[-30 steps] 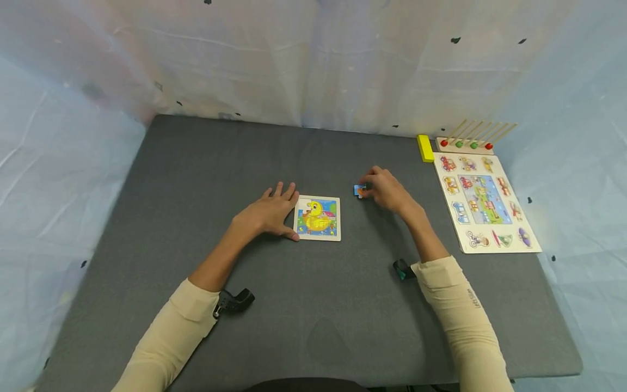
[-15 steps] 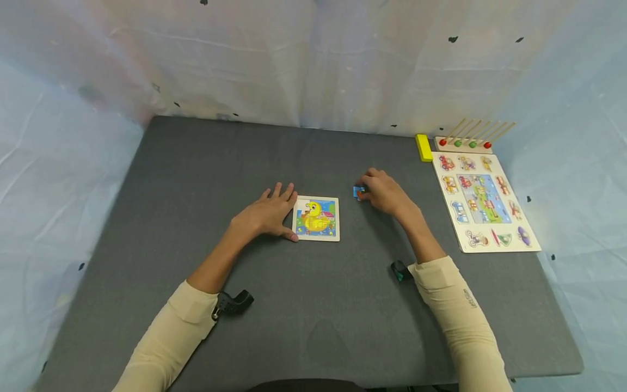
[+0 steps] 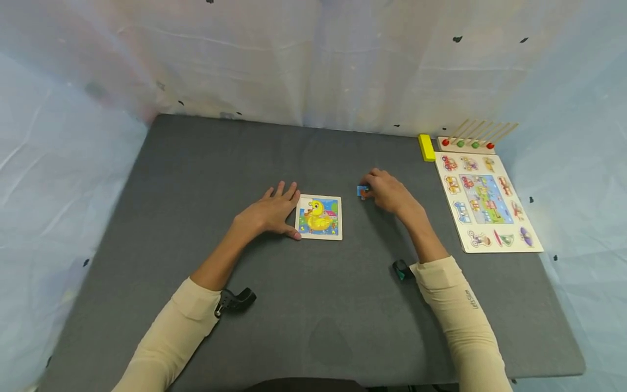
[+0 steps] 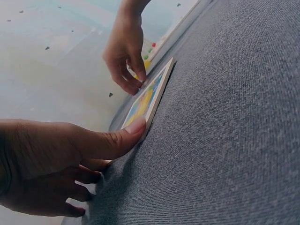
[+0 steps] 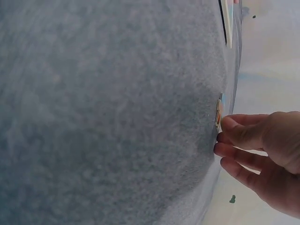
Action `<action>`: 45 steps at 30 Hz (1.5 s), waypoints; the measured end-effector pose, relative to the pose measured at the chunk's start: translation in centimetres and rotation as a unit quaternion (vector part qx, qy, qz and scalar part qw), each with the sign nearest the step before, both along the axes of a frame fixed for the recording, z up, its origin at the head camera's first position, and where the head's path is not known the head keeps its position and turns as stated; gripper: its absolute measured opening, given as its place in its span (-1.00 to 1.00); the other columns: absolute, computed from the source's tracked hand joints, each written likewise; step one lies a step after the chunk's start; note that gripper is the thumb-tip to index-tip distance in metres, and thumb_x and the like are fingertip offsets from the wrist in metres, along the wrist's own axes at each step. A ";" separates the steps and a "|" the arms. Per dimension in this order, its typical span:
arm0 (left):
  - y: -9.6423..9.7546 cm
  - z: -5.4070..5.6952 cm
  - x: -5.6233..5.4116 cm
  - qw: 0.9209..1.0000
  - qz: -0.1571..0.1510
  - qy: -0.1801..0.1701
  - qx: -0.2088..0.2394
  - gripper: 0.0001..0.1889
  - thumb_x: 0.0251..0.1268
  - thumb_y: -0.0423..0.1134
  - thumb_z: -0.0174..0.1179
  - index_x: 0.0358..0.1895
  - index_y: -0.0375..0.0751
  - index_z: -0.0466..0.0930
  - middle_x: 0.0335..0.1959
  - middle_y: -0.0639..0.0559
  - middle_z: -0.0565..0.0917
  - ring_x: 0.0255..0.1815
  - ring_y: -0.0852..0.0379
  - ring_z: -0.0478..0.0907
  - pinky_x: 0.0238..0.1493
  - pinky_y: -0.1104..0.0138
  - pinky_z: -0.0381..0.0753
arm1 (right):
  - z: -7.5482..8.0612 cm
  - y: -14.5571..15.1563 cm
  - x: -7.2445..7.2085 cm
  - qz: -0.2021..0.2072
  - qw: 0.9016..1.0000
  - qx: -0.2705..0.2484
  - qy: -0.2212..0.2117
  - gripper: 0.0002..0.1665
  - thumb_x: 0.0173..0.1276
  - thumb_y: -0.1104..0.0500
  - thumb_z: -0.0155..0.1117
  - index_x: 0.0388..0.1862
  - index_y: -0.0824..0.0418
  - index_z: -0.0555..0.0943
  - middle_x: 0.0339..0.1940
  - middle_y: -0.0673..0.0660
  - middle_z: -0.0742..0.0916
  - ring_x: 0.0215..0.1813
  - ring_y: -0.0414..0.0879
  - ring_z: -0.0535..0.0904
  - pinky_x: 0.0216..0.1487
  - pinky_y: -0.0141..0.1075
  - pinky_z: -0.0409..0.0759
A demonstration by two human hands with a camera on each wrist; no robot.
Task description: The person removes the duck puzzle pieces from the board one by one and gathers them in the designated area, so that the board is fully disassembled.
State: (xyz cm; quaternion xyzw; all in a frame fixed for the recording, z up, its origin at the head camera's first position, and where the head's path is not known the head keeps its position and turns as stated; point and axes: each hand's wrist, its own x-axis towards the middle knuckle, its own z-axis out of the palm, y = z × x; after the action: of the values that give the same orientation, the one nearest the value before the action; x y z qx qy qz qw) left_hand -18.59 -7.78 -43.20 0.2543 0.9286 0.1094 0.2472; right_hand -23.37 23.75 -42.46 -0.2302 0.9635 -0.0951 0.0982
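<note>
From my remote seat, going left to right across the desk [image 3: 196,163]: my left hand [image 3: 268,214] lies flat, fingers straight and relaxed, thumb [image 4: 117,140] pressed against the left edge of the duck puzzle board [image 3: 319,218], which sits near the middle of the desk. The board looks nearly filled; a pale gap shows at its upper left corner, so I judge at least one piece is missing there, though the view is too small to count gaps.

Just right of the board, a little toward the far edge, my right hand [image 3: 389,191] has its fingertips [image 5: 229,124] curled and pinched on a small blue and orange puzzle piece [image 3: 362,190]. The piece is low at the desk surface; whether it is touching or just lifted I cannot tell. It is apart from the board and not yet seated.

Along the right edge lies a vehicle peg puzzle [image 3: 485,201], with a yellow block [image 3: 425,147] and a wooden peg rack [image 3: 467,142] at the far right corner.
</note>
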 end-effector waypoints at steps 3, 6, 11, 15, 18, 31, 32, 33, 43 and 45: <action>0.0 0.0 0.0 1.000 0.000 0.002 -0.002 0.25 0.22 0.24 0.45 0.71 -0.33 -0.17 0.76 -0.26 -0.25 0.77 -0.34 -0.36 0.74 -0.22 -0.17 | 0.2 -0.1 0.1 0.002 1.000 0.009 -0.002 -0.66 0.50 0.41 0.26 0.22 0.36 0.65 0.13 0.32 0.67 0.16 0.26 0.63 0.22 0.12 0.63; 0.0 0.0 0.0 1.000 0.000 -0.001 -0.003 0.25 0.22 0.24 0.45 0.70 -0.33 -0.17 0.76 -0.25 -0.25 0.77 -0.34 -0.36 0.74 -0.22 -0.17 | 0.5 -0.4 0.3 0.006 1.000 0.016 0.006 -0.63 0.50 0.44 0.23 0.25 0.36 0.64 0.15 0.34 0.67 0.17 0.27 0.63 0.22 0.13 0.63; 0.0 0.0 0.0 1.000 0.003 -0.002 -0.002 0.25 0.22 0.23 0.46 0.71 -0.33 -0.16 0.76 -0.25 -0.24 0.77 -0.33 -0.36 0.74 -0.22 -0.18 | 1.7 -1.5 0.8 0.023 0.999 -0.002 0.033 -0.58 0.48 0.42 0.28 0.29 0.41 0.62 0.18 0.38 0.68 0.17 0.28 0.64 0.17 0.11 0.65; 0.1 0.0 0.0 1.000 0.005 -0.001 -0.004 0.26 0.20 0.24 0.46 0.71 -0.31 -0.16 0.76 -0.23 -0.24 0.77 -0.31 -0.36 0.75 -0.20 -0.18 | 2.5 -2.8 1.3 0.036 0.998 -0.027 0.037 -0.54 0.46 0.37 0.34 0.30 0.43 0.61 0.20 0.38 0.67 0.19 0.26 0.64 0.18 0.09 0.65; 0.1 -0.1 0.0 1.000 0.006 0.001 -0.004 0.26 0.20 0.25 0.45 0.71 -0.30 -0.15 0.76 -0.23 -0.23 0.77 -0.31 -0.35 0.75 -0.20 -0.17 | 2.9 -4.0 1.6 0.047 0.998 -0.039 0.030 -0.55 0.45 0.34 0.36 0.29 0.43 0.62 0.20 0.37 0.66 0.21 0.24 0.63 0.22 0.08 0.64; 0.1 0.2 0.2 1.000 0.009 0.007 0.001 0.22 0.22 0.24 0.43 0.71 -0.28 -0.12 0.76 -0.23 -0.20 0.77 -0.32 -0.30 0.74 -0.21 -0.14 | 0.7 -9.0 3.1 0.096 0.994 -0.051 -0.008 -0.62 0.42 0.21 0.46 0.17 0.30 0.74 0.12 0.24 0.69 0.10 0.15 0.62 0.18 -0.02 0.63; 0.2 0.2 0.2 1.000 0.009 0.008 0.000 0.22 0.22 0.25 0.43 0.71 -0.27 -0.12 0.76 -0.23 -0.20 0.77 -0.32 -0.30 0.74 -0.20 -0.14 | 0.5 -9.2 3.3 0.095 0.994 -0.046 -0.002 -0.62 0.41 0.19 0.48 0.15 0.29 0.75 0.11 0.23 0.69 0.08 0.15 0.61 0.16 -0.02 0.63; 0.2 0.1 0.2 1.000 0.009 0.008 0.000 0.22 0.22 0.25 0.43 0.71 -0.27 -0.12 0.76 -0.22 -0.20 0.77 -0.32 -0.31 0.74 -0.20 -0.14 | 0.3 -9.4 3.4 0.092 0.995 -0.040 0.007 -0.63 0.39 0.17 0.50 0.13 0.28 0.77 0.11 0.23 0.70 0.08 0.15 0.61 0.15 -0.02 0.63; 0.0 0.2 0.3 1.000 0.011 0.001 0.000 0.22 0.21 0.24 0.44 0.71 -0.27 -0.13 0.76 -0.22 -0.21 0.77 -0.31 -0.32 0.75 -0.20 -0.15 | 0.1 -10.7 3.8 0.055 0.998 -0.013 0.023 -0.64 0.29 0.17 0.59 0.04 0.25 0.80 0.13 0.20 0.71 0.08 0.14 0.60 0.18 0.01 0.62; -0.1 0.2 0.3 1.000 0.009 0.004 0.000 0.22 0.22 0.24 0.44 0.71 -0.27 -0.12 0.76 -0.22 -0.21 0.77 -0.31 -0.31 0.74 -0.20 -0.14 | 0.1 -10.9 3.7 0.050 0.998 -0.011 0.026 -0.62 0.27 0.18 0.60 0.04 0.27 0.79 0.11 0.21 0.70 0.06 0.14 0.61 0.16 0.01 0.63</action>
State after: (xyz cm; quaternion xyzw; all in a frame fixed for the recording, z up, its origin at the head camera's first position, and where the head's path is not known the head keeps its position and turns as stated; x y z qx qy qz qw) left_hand -18.27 -7.84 -43.00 0.2463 0.9318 0.1106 0.2426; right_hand -19.64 12.82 -42.40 -0.2813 0.9520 -0.0947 0.0750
